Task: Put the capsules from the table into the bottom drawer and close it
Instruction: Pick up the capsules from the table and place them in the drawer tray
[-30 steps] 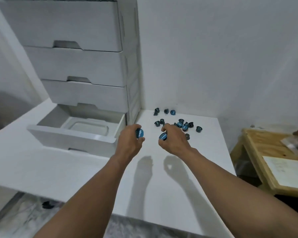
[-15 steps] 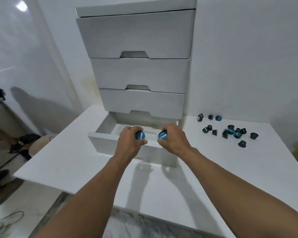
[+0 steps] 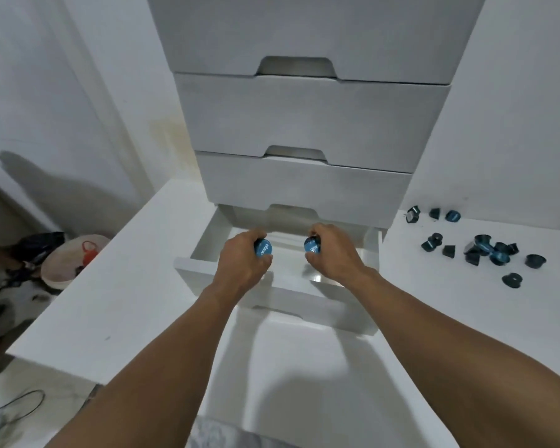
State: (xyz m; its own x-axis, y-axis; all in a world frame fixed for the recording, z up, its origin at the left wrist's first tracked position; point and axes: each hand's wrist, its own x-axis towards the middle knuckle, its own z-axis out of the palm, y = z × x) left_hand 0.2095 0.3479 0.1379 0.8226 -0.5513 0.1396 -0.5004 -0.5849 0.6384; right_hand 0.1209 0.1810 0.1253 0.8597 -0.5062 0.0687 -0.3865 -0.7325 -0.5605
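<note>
Capsules held over the open drawer, a bounce-out the main risk

Release looks like the next step, and the likeliest slip is a drop from too high. The bottom drawer [image 3: 209, 237] seems to have a hard, glossy floor, so a pod let go from where the hands are could bounce or roll over the low front wall at 6 o'clock onto the table [image 3: 110, 302]. The drawer above [image 3: 304, 185] overhangs the back at 12 o'clock, and knuckles could knock it on the way out. The left hand [image 3: 243, 263] has fingers and thumb curled round a blue capsule [image 3: 263, 248]. The right hand [image 3: 333, 253] grips a second capsule [image 3: 312, 245] the same way. Both hang over the drawer's middle; how far above its floor I cannot tell. Each pod is small and round, with a bright blue foil face and pale lettering turned toward the camera. The loose capsules [image 3: 479, 250] lie scattered on the table at 3 o'clock of the drawer, dark-bodied, some tipped over, and apt to roll if brushed
</note>
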